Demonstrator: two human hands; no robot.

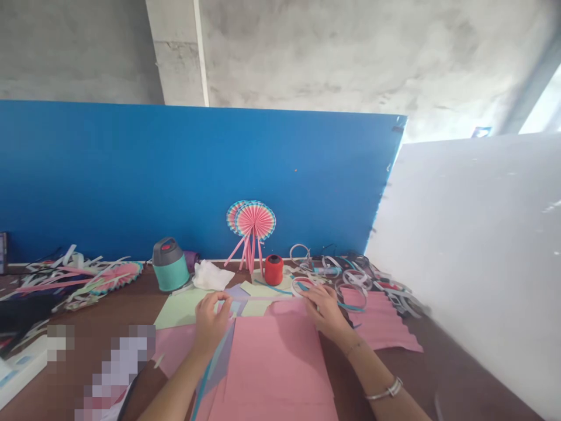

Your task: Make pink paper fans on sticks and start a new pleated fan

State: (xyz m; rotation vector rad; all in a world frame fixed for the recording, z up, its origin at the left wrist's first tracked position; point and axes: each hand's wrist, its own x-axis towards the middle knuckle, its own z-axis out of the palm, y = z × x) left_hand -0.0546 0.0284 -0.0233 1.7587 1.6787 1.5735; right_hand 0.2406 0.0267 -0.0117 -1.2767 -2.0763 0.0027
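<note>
My left hand [213,320] is closed in a pinch on the left end of a narrow pale pink paper strip [263,299]. The strip runs sideways to my right hand [326,313], whose fingers stretch out over its other end. Beneath both hands lies a stack of pink paper sheets [278,362]. Pale green sheets [175,310] and a bluish-lilac sheet [219,359] stick out under and beside it. A blue paper strip [204,380] lies along the stack's left side. Close by my right fingers is a ring of coiled paper strip [302,282].
Two pleated paper rosettes [255,221] lean on the blue partition [175,164]. In front stand a red spool [274,270] and a teal container [170,269], with a crumpled white bag [211,275] between. Pleated pink paper [381,318] and strip coils [355,280] lie right; another rosette [118,276] lies left.
</note>
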